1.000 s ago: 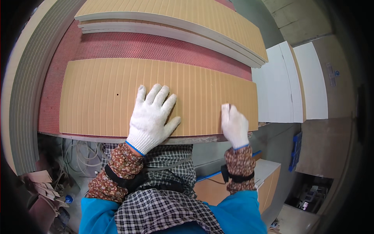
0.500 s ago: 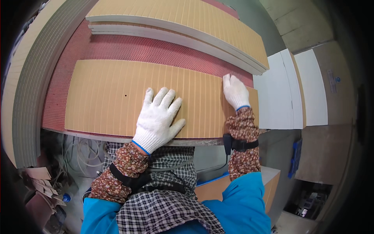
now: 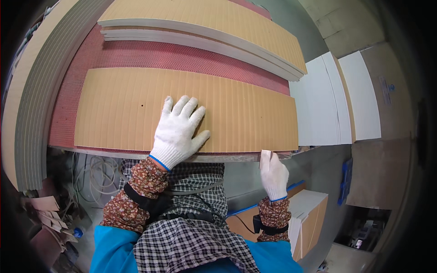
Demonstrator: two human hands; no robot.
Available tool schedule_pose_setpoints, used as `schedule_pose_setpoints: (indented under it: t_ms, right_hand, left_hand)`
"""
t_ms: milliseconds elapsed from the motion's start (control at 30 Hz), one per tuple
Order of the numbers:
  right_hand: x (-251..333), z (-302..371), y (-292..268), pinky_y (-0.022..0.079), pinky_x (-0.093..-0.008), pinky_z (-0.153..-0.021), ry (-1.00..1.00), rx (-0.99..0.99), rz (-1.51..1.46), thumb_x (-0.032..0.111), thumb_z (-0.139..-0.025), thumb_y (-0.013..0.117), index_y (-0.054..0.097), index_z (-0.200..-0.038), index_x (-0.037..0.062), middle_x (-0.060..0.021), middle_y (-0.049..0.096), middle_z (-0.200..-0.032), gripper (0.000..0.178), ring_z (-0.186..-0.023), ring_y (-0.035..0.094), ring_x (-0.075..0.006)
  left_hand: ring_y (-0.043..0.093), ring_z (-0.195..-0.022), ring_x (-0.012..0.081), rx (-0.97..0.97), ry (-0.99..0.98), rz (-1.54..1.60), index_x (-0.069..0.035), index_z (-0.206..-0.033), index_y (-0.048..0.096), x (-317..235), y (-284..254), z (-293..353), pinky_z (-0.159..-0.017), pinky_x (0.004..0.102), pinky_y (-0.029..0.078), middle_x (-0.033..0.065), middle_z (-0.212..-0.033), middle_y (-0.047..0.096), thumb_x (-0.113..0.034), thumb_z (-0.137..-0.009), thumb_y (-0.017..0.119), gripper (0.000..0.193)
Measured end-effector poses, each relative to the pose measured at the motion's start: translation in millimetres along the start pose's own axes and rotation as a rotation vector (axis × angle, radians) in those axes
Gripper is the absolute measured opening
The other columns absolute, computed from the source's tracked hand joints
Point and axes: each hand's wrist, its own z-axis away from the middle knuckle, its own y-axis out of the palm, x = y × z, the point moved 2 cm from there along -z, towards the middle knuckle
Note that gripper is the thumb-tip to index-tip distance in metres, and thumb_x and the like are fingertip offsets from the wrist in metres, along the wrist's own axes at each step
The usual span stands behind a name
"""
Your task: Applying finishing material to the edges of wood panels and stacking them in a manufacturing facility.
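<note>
The panel lies flat on the red mat. On it, the left hand is spread open, grasping nothing; at its near edge, the right hand pinches a small block. Light left-hand pressure could let the panel slip. Beyond it, the far stack limits reach; white boards lie to its right.

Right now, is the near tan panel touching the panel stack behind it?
Apart. The head view shows red mesh mat between the near tan panel and the panel stack, all along.
</note>
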Motion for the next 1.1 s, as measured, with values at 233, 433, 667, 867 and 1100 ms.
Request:
schedule_pose_setpoints:
  t_ms: [233,433,667,867,1100]
  right_hand:
    - [-5,7,3,0.051,-0.0621,-0.076,0.007,0.004,0.062,0.048,-0.112,0.041,0.067,-0.101,0.002,-0.0294,0.07,-0.081,0.054,-0.081,0.069,-0.0521]
    - [4,6,-1,0.053,-0.062,-0.074,-0.02,-0.037,0.057,0.043,-0.113,0.044,0.065,-0.1,0.0023,-0.0312,0.07,-0.079,0.048,-0.08,0.069,-0.0524]
    - [0,1,0,0.051,-0.0611,-0.069,-0.034,-0.029,0.068,0.041,-0.113,0.045,0.066,-0.101,0.0013,-0.0307,0.069,-0.078,0.047,-0.077,0.068,-0.0517]
    - [8,-14,-5,0.054,-0.0602,-0.068,-0.118,-0.015,0.102,0.039,-0.113,0.045,0.065,-0.095,0.001,-0.0294,0.069,-0.074,0.046,-0.075,0.07,-0.0493]
    - [25,-93,-6,0.055,-0.0586,-0.071,-0.164,0.004,0.178,0.039,-0.112,0.044,0.067,-0.099,-0.0001,-0.0292,0.071,-0.077,0.047,-0.076,0.072,-0.048]
  left_hand:
    - [0.048,-0.143,0.0389,0.015,-0.006,-0.029,-0.007,-0.136,0.064,-1,1,0,-0.124,0.062,0.03,0.0168,-0.145,0.058,-0.039,-0.087,0.078,0.06]
    - [0.048,-0.143,0.0388,0.04,-0.01,-0.02,-0.007,-0.137,0.064,-1,-4,0,-0.125,0.0622,0.029,0.017,-0.145,0.058,-0.04,-0.087,0.078,0.061]
    - [0.048,-0.143,0.0387,0.038,-0.015,-0.034,-0.007,-0.137,0.064,0,-1,-1,-0.124,0.0624,0.029,0.0175,-0.145,0.058,-0.04,-0.087,0.078,0.061]
    - [0.047,-0.144,0.0388,0.064,-0.027,-0.039,-0.007,-0.136,0.063,-2,-4,-2,-0.125,0.0636,0.029,0.0176,-0.146,0.057,-0.039,-0.086,0.079,0.061]
    - [0.047,-0.143,0.0388,0.093,-0.048,-0.01,-0.007,-0.136,0.063,-6,-5,-6,-0.125,0.0641,0.028,0.0175,-0.146,0.056,-0.036,-0.084,0.081,0.062]
